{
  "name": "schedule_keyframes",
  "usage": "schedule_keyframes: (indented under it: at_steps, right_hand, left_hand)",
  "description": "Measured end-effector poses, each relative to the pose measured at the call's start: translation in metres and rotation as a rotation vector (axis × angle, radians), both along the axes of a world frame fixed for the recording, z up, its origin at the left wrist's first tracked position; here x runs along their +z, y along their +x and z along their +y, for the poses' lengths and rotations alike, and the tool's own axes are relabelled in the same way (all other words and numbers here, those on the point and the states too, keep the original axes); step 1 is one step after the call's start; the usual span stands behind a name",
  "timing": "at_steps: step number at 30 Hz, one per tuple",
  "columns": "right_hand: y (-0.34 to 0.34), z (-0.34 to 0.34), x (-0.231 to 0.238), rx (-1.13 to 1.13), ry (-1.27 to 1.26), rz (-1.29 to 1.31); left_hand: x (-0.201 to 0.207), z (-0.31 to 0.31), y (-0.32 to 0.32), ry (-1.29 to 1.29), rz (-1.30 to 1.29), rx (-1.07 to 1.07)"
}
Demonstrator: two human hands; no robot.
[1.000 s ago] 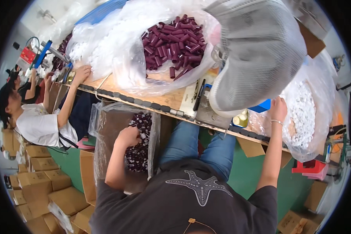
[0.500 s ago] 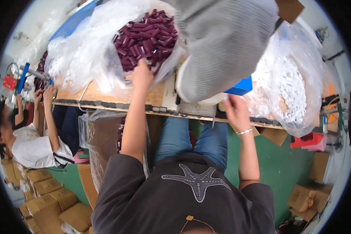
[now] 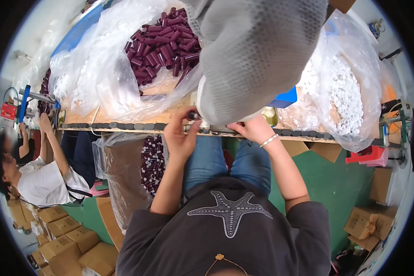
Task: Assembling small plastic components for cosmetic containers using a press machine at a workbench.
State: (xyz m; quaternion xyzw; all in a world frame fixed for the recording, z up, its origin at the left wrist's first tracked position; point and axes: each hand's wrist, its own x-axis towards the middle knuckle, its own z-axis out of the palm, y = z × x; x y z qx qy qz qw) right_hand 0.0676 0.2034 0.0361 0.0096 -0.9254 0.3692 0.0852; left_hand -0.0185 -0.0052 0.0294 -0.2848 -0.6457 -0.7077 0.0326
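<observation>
My left hand [image 3: 180, 137] is at the bench's front edge. A small dark purple tube [image 3: 192, 115] is pinched between its thumb and fingers, one round end showing. Beside it on the right, my right hand [image 3: 256, 129] reaches over the same edge with its fingers pointing left. A large grey mesh fabric shape [image 3: 257, 55] hides part of those fingers, so what they touch is not visible. Beyond my left hand, a heap of glossy purple tubes [image 3: 163, 43] lies in an open clear plastic bag [image 3: 115, 87] on the wooden bench [image 3: 80, 115].
A blue box [image 3: 285, 98] stands right of the grey fabric. Farther right, a clear bag holds small white parts [image 3: 345, 92]. Below the bench, a plastic-lined carton [image 3: 126, 170] stands beside many purple-and-white pieces [image 3: 152, 163]. Another person [image 3: 50, 177] works at the left.
My left hand has come back from the purple heap to the bench edge with a tube. My right hand has moved left and inward, nearer to it.
</observation>
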Motion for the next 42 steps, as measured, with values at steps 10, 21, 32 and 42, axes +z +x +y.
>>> schedule_keyframes:
  at_steps: [10,21,32,42]
  right_hand:
    - [0.033,-0.005,0.006,-0.162,-0.003,0.018]
    - [0.088,0.007,-0.002,-0.294,-0.161,0.101]
    - [0.104,0.020,-0.007,-0.340,-0.148,0.119]
    - [0.129,0.065,0.007,-0.458,-0.023,0.214]
  left_hand:
    - [0.004,0.015,0.011,-0.165,0.225,-0.120]
    - [-0.017,0.062,0.039,-0.285,-0.030,-0.036]
    - [-0.017,0.070,0.038,-0.327,0.184,0.046]
    - [-0.019,0.065,0.026,-0.462,0.255,-0.012]
